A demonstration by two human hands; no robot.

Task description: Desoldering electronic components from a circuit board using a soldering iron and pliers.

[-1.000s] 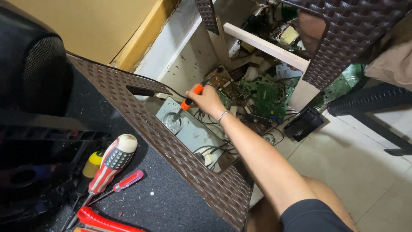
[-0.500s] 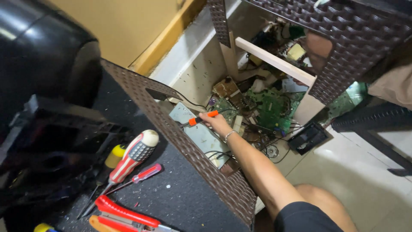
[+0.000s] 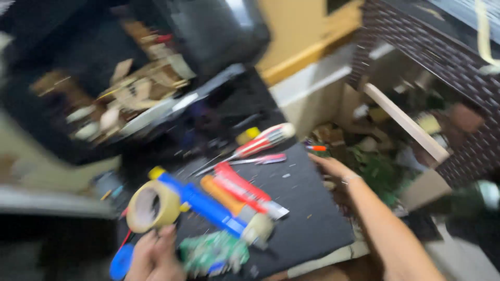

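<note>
Right hand [image 3: 333, 167]: reaches out past the far edge of the dark mat, over the heap of scrap parts; a thin band sits on the wrist. A small orange-tipped tool [image 3: 316, 148] lies just at its fingertips, but the blur hides whether the fingers grip it, so their state cannot be told.
Left hand [image 3: 153, 255]: low at the near edge, fingers loosely curled and narrow, touching the lower rim of a roll of tan tape [image 3: 151, 206]; it shows no firm grip on anything.
Green circuit board [image 3: 214, 253]: lies flat just beside the left hand, on the mat's near corner.
Blue round lid or disc [image 3: 121, 263]: just left of that hand, partly hidden.
Dark mat [image 3: 307, 208]: bears the tools; pale specks are scattered over it.
Tools in a row: a blue-handled tool [image 3: 200, 203], an orange handle [image 3: 224, 195] and a red-handled tool [image 3: 242, 187] lie side by side, slanting away from the tape roll.
Screwdrivers: a red-and-white handled one [image 3: 263, 139] and a slimmer red one [image 3: 260, 160] lie further back.
Scrap heap [image 3: 375, 166]: green boards and brown bits, below a pale wooden slat [image 3: 403, 122].
Woven brown panel [image 3: 442, 57]: upper right, dark and latticed.
Labels: none legible; all is smeared by motion.
</note>
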